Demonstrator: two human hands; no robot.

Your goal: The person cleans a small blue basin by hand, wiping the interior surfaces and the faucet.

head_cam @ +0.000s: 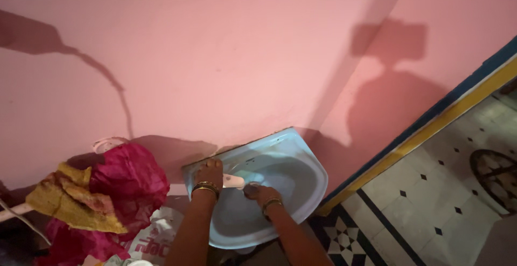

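Pale blue ceramic, that was the wash basin (291, 177), fixed against the pink wall (226, 56) with its rounded front edge jutting into the room. Left hand (209, 173) lay on the basin's back left corner, fingers pressed together and curled over the rim, gold bangles on the wrist. Right hand (260, 193) was down inside the bowl, closed loosely; what it pinched, I could not tell. Between the two hands sat a small pale pink bar (233, 181), smooth, right by the left fingers. Tight on the left side: a crumpled magenta cloth (129, 177) and a rough yellow rag (72, 201) were heaped just beside the basin's edge. More open room lay to the right, where patterned floor tiles (431, 201), white with black diamonds, ran along a yellow and blue skirting strip (425, 128).
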